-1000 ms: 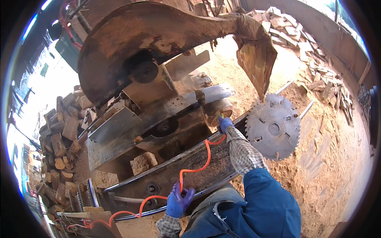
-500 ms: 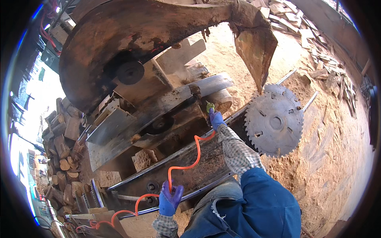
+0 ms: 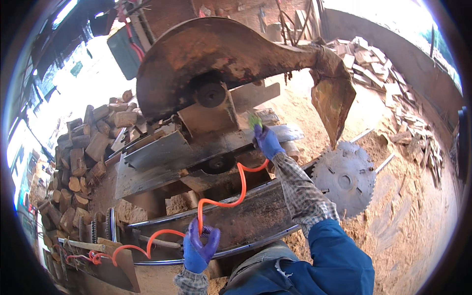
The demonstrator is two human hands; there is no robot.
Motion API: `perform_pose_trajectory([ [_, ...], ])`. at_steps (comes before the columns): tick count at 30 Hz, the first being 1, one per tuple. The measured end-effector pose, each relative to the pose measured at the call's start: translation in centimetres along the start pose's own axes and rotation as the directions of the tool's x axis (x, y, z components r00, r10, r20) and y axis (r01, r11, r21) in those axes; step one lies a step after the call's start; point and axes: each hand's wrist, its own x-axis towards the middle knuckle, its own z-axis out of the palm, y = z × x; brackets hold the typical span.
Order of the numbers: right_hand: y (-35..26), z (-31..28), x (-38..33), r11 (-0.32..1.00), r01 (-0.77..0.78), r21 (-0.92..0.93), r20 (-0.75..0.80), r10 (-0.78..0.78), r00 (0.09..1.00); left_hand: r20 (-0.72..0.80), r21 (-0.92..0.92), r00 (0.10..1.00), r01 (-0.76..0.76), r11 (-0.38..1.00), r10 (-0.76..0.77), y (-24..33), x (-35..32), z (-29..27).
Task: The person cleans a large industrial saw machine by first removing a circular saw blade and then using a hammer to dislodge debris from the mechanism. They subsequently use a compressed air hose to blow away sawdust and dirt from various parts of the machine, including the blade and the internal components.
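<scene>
Both my hands wear blue and purple gloves. My right hand (image 3: 268,141) is closed around a green air blow gun (image 3: 254,120), blurred at its tip, above the metal plate (image 3: 287,132) of a rusty saw machine. An orange coiled air hose (image 3: 242,189) sags from near that hand to my left hand (image 3: 200,248), whose fingers are closed around it low over the rails. Past my left hand the hose loops to the left. Above the plate stands a large rusty blade guard (image 3: 196,54), dusted with sawdust.
A round toothed saw blade (image 3: 346,182) leans at the right beside my right sleeve. Metal rails (image 3: 265,244) run across in front of me. Stacked logs (image 3: 78,162) fill the left, split wood (image 3: 368,61) lies far right, and sawdust (image 3: 393,211) covers the ground.
My view has tilted up, bringing more of the background into sight. The blow gun has shifted from beside the plate's underside to above the plate. My left hand still holds the hose.
</scene>
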Motion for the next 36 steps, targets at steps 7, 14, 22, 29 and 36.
perform_pose_trajectory([
  [7,-9.0,9.0,3.0,0.951,0.131,-0.279,0.054,-0.120,0.991,-0.152,-0.193,0.988,-0.016,0.981,-0.014,-0.5,-0.8,-4.0],
  [14,-8.4,9.6,4.3,0.891,0.253,-0.377,0.048,-0.254,0.966,-0.181,-0.077,0.974,-0.150,0.986,0.134,-0.9,-1.2,-5.0],
  [22,-11.6,10.1,6.6,0.943,0.148,-0.297,0.177,-0.098,0.979,-0.213,0.042,0.956,-0.198,0.979,0.202,-1.4,-0.8,-6.0],
  [29,-13.0,9.3,6.2,0.881,0.190,-0.432,0.202,-0.111,0.973,-0.199,0.061,0.964,-0.166,0.984,0.175,-2.2,-0.6,-5.9],
  [36,-11.3,9.2,6.8,0.917,0.106,-0.385,0.184,-0.036,0.982,-0.196,0.094,0.960,-0.183,0.979,0.198,-4.9,-0.4,-8.0],
])
